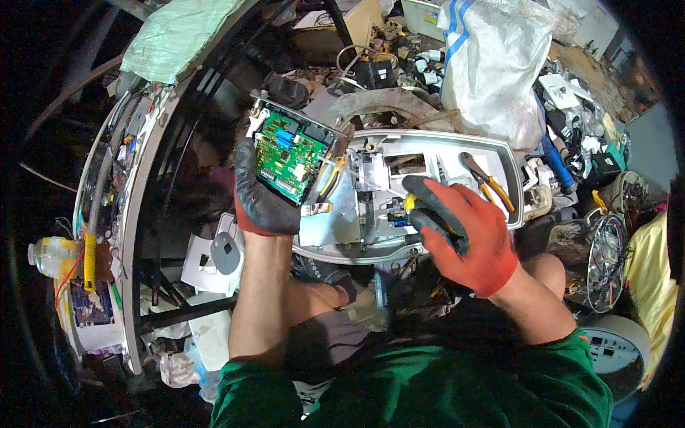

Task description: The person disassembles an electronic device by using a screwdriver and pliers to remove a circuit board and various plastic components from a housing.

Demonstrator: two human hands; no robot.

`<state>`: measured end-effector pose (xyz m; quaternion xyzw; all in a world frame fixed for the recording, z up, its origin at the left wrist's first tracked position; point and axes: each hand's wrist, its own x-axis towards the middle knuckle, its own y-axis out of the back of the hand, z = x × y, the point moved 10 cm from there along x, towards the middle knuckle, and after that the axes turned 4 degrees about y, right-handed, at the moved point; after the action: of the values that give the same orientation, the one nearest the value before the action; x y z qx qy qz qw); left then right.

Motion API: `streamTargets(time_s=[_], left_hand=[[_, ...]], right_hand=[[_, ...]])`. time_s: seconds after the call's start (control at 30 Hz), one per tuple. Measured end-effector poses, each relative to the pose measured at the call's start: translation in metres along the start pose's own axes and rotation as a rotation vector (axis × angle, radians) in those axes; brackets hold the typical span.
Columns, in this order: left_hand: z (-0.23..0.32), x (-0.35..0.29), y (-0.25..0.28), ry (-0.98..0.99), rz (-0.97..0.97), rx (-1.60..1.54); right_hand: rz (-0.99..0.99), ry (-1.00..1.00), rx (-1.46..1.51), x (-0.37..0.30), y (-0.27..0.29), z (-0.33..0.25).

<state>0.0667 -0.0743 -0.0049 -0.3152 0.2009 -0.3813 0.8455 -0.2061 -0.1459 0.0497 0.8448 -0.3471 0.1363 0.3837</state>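
Observation:
My left hand (267, 185), in a black-and-red work glove, is closed round a metal housing with a green circuit board (289, 153) facing up. Blue components and dark connectors sit on the board, which is held tilted. On the right, my right hand (464, 232), gloved in red with dark fingers, curls round a yellow-handled screwdriver (409, 203). Its thin shaft seems to point left toward the board; the tip is hard to make out. Below both hands lies a pale tray-like casing (428, 143). Pliers (489, 184) with orange-yellow handles rest in it.
A yellow-and-black handled tool (331, 180) lies beside the board. A white sack (492, 71) stands behind the casing, near heaped scrap parts (592, 143). To the left runs a long metal frame edge (153, 192); at right are a wire-filled basin (606, 250) and yellow sacking (651, 285).

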Motion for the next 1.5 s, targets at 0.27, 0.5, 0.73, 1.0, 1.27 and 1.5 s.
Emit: streamTargets(time_s=[0.27, 0.5, 0.73, 1.0, 1.27, 1.5], left_hand=[[-0.002, -0.003, -0.005, -0.023, -0.030, 0.081], [-0.011, -0.003, -0.010, -0.048, -0.067, 0.100], [-0.025, 0.003, -0.009, 0.053, -0.084, 0.158], [-0.024, 0.008, -0.010, 0.025, -0.110, 0.135], [-0.023, 0.008, -0.012, 0.025, -0.094, 0.105], [-0.027, 0.004, 0.001, 0.101, -0.066, 0.015]], right_hand=[[0.039, 0.064, -0.247, 0.009, 0.007, -0.011], [-0.043, 0.056, -0.259, 0.014, 0.001, -0.003], [-0.028, -0.123, 0.057, 0.013, -0.012, 0.043], [-0.028, -0.066, -0.066, 0.008, -0.025, 0.041], [-0.009, -0.150, 0.250, 0.003, -0.049, 0.067], [-0.102, -0.407, 0.598, 0.003, -0.076, 0.089]])
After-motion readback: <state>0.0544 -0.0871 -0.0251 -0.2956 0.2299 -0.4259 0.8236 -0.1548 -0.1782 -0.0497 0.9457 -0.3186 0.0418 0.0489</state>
